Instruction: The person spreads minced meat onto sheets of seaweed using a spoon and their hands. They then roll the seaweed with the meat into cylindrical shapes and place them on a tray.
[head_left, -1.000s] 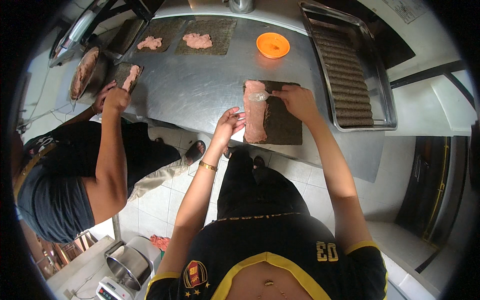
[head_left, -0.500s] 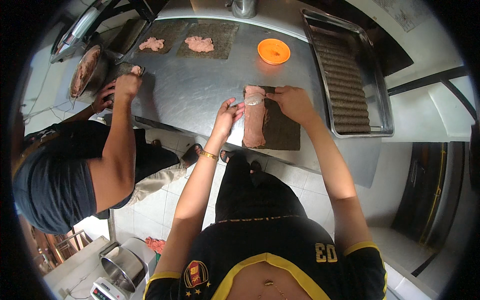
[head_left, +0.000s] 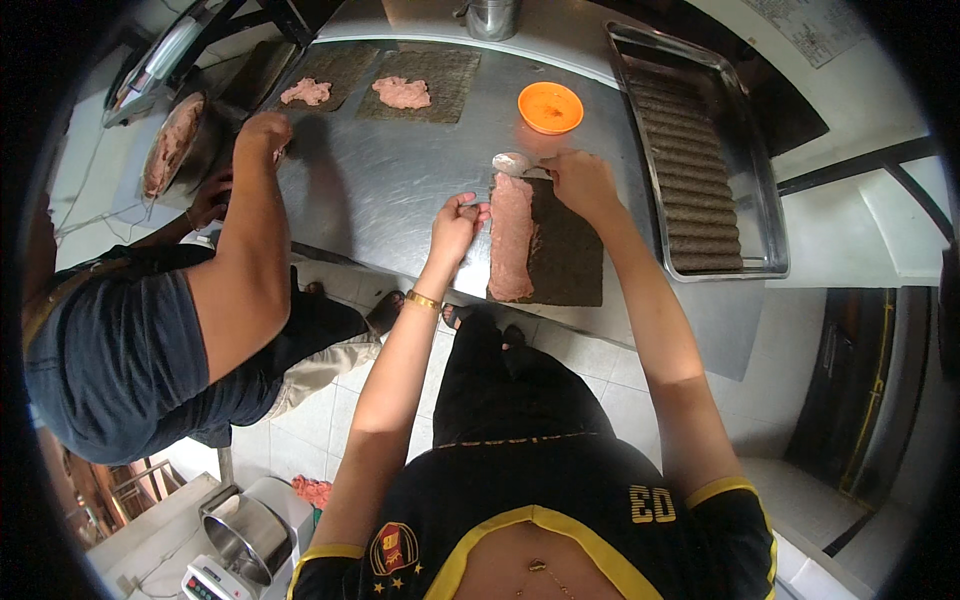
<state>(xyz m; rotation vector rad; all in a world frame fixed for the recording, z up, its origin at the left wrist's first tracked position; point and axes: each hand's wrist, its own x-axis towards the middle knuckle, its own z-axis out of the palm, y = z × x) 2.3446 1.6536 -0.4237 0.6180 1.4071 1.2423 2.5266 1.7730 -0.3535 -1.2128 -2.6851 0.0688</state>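
A dark seaweed sheet (head_left: 568,258) lies on the steel table in front of me, with a long strip of pink ground meat (head_left: 512,235) along its left side. My right hand (head_left: 582,184) is closed on a spoon (head_left: 512,163); the spoon's bowl, smeared with paste, is at the far end of the strip. Beside the sheet's left edge is my left hand (head_left: 456,226), its fingers apart and fingertips close to the meat. An orange bowl (head_left: 551,107) with some liquid stands beyond my right hand.
At the right, a metal tray (head_left: 775,235) holds several dark seaweed rolls. Two more seaweed sheets bearing meat mounds (head_left: 402,93) lie at the back left. A co-worker's arm (head_left: 252,240) reaches over the table at left, near a bowl of meat paste (head_left: 172,145).
My right hand has moved the spoon away from me, up to the far end of the strip. My left hand stays nearly in place. The co-worker's raised hand has shifted farther away.
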